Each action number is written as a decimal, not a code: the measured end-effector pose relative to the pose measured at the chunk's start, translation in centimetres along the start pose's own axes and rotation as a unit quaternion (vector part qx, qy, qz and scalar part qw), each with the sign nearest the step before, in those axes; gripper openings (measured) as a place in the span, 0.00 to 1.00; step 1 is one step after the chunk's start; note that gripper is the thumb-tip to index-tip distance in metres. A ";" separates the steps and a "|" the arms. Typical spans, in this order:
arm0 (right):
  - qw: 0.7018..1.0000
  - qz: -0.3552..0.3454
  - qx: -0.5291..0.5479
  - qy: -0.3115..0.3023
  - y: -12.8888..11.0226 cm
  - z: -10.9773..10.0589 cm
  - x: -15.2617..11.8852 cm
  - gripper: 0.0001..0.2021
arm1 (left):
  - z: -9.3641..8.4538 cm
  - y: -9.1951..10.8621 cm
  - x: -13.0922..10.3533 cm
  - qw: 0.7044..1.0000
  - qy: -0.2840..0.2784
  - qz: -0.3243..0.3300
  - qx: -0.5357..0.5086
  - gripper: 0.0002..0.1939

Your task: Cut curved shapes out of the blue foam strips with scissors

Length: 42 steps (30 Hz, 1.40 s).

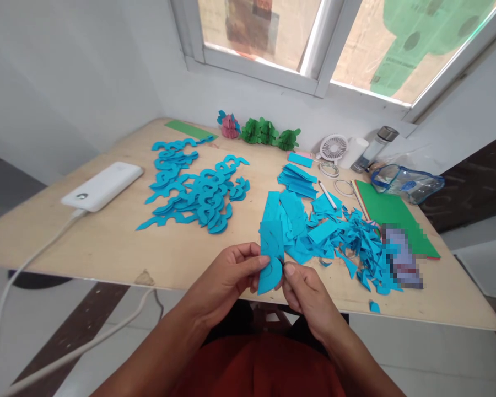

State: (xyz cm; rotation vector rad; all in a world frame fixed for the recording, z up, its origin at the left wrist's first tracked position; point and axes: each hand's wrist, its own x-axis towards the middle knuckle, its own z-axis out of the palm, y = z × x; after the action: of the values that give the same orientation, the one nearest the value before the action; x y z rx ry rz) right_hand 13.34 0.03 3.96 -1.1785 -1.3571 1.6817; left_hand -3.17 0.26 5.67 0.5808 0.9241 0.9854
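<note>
Near the table's front edge, my left hand [240, 269] pinches a blue paper piece [271, 251] between thumb and fingers. The piece has curved lines on it and a rounded lower right edge. My right hand [301, 284] is closed at the paper's right side, around a small dark tool [282, 263] that looks like scissors; most of it is hidden by the fingers. Just beyond the hands lie blue paper sheets [293, 220], and blue scraps [359, 242] are heaped to the right. Wavy blue cutouts [209, 198] lie in overlapping piles to the left.
A white power bank [103, 186] with a cable sits at the left. Green and pink paper figures [268, 131] line the back. A small fan [333, 148], tape rolls, a bottle [376, 148], a clear pouch [413, 184] and green sheets [400, 215] are at the right.
</note>
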 end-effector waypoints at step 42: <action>0.982 0.020 0.187 0.028 1.5 1.7 0.2 0.21 | 3.4 -1.4 -0.4 0.968 0.165 0.161 0.097 0.06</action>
State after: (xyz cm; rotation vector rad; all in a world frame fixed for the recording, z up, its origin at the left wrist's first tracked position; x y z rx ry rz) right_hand 11.72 -0.80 2.58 -1.0297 -0.9338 1.8182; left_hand 0.33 -0.76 6.46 0.7619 1.2579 1.3200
